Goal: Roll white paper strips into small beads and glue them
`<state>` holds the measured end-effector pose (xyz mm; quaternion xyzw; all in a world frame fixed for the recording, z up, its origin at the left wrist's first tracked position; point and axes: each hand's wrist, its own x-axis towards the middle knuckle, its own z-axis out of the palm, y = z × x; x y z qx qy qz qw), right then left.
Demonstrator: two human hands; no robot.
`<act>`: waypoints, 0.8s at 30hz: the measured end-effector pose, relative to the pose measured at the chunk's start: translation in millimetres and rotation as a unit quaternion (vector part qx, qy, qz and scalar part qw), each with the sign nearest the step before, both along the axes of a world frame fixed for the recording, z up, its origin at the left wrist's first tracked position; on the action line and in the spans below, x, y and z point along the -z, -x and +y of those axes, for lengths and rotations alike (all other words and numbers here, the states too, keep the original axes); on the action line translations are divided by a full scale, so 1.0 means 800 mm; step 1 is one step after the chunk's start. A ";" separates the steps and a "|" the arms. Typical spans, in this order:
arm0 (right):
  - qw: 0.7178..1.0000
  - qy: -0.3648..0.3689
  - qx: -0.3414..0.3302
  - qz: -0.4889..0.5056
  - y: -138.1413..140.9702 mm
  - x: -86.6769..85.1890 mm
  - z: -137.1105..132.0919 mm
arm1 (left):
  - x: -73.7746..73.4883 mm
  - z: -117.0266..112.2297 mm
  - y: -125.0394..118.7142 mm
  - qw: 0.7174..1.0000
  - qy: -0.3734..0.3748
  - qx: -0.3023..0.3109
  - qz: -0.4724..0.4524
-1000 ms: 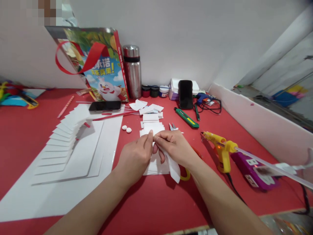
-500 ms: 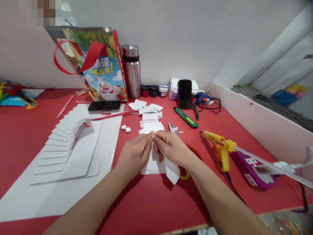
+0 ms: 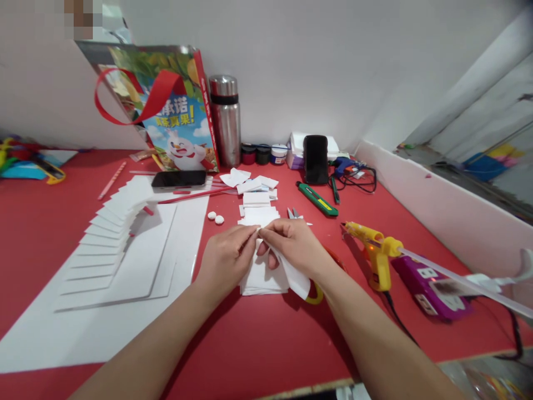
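My left hand (image 3: 227, 258) and my right hand (image 3: 296, 246) meet at the middle of the red table (image 3: 258, 339), fingertips pinched together on the top corner of a white sheet piece (image 3: 296, 278) that hangs down under my right palm. Beneath both hands lies a small stack of white cut pieces (image 3: 262, 278). Yellow-handled scissors (image 3: 315, 294) lie partly hidden under my right wrist. More white cut rectangles (image 3: 259, 208) lie just beyond my fingers.
A white stepped model (image 3: 110, 233) stands on white boards at the left. A yellow glue gun (image 3: 375, 250) and purple power strip (image 3: 425, 286) are at the right. Further back are a green utility knife (image 3: 317, 200), small snips (image 3: 292, 213), two phones, a steel flask (image 3: 225, 119) and a printed bag (image 3: 166, 105).
Both hands have shifted slightly away from me, still pinching the white piece; the pinch now sits lower and flatter. Nothing else moved.
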<state>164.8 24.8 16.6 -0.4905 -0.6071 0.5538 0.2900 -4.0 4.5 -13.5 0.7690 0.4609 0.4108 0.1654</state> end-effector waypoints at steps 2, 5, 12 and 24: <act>0.999 -0.039 0.004 -0.016 0.000 -0.002 -0.001 | -0.002 -0.001 0.000 1.000 -0.001 -0.008 0.008; 0.990 -0.121 -0.031 -0.067 -0.001 -0.004 0.000 | -0.003 0.000 0.002 0.999 0.005 -0.011 0.031; 0.984 -0.122 -0.064 -0.117 -0.006 0.000 0.004 | 0.003 0.000 0.003 0.995 0.007 0.033 0.095; 0.925 -0.266 -0.043 -0.267 0.000 0.003 -0.003 | 0.004 0.001 0.000 0.996 0.084 0.040 -0.011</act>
